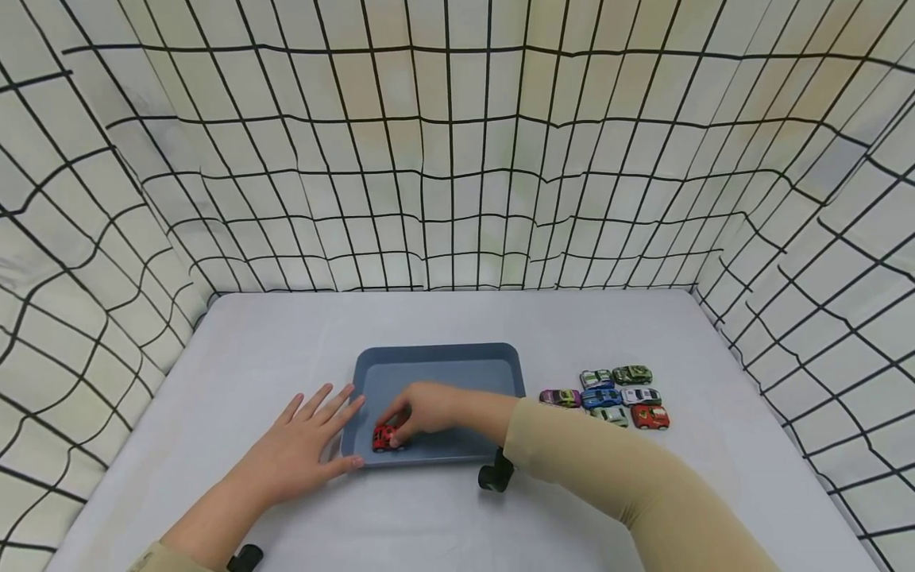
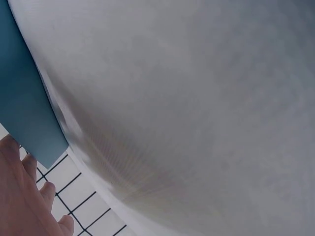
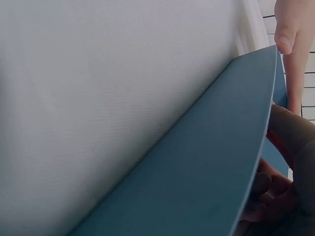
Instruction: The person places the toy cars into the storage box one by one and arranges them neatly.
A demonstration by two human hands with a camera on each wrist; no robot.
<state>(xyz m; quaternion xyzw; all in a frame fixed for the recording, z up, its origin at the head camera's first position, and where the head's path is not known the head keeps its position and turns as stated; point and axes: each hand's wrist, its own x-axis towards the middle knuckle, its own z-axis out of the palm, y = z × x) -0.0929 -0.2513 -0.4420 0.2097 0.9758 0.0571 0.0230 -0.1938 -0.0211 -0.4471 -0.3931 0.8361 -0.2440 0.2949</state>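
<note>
Red car point(image 1: 383, 438), fingers point(image 1: 391, 407) pinching it, inside smooth round-cornered blue tray point(image 1: 443, 370)

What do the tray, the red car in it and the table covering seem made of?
Tray: probably matte moulded plastic, given its even blue colour and rounded corners.
Red car: perhaps metal or plastic, red with dark markings; finish unclear, partly under the right hand.
Table covering: likely matte white cloth, with fine weave in the right wrist view.

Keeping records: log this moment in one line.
right hand: holds red car in tray; left hand: at tray edge; other cars: beside tray
</note>
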